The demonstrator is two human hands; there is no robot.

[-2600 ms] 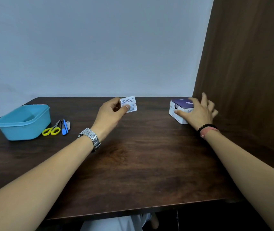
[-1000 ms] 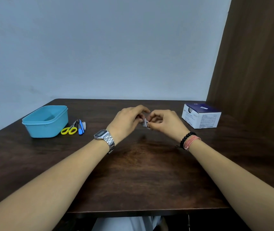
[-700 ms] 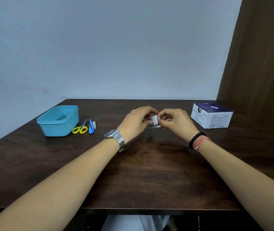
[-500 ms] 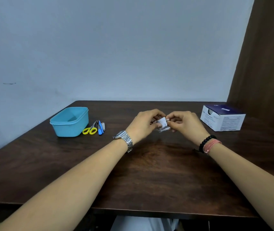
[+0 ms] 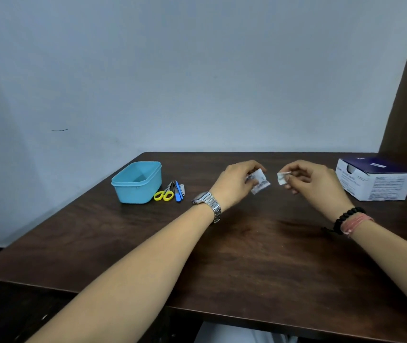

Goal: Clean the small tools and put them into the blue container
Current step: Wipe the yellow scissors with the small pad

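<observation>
Dark wood table (image 5: 247, 256), pale wall behind, brown panel at far right. White/navy cardboard box (image 5: 375, 180) sits just right of the right hand, not touching it. Metal watch (image 5: 208, 201) on left wrist; black bead bracelet (image 5: 346, 219) + pink band on right wrist. Nothing lies on the table betw. the left hand and the tools.

Left hand (image 5: 237, 184): fingers curled, thumb + fingertips pinching a torn white sachet wrapper (image 5: 259, 183), printed side up, hanging below the fingers just above the table. Right hand (image 5: 311, 181): thumb + forefinger pinching a small folded white wipe (image 5: 282, 178), other fingers curled under. Wrapper & wipe are near each other but apart, a gap betw. the two hands.

Tools lie well left of the left hand, beyond the watch: yellow-handled scissors (image 5: 164, 193), blue-handled tool (image 5: 178, 191) just right of them, small metal nail clipper (image 5: 182, 189) at the right end, all side by side on the table. Blue container (image 5: 136, 183) sits just left of the scissors, farthest from both hands, open top; can't tell if it touches the scissors.
</observation>
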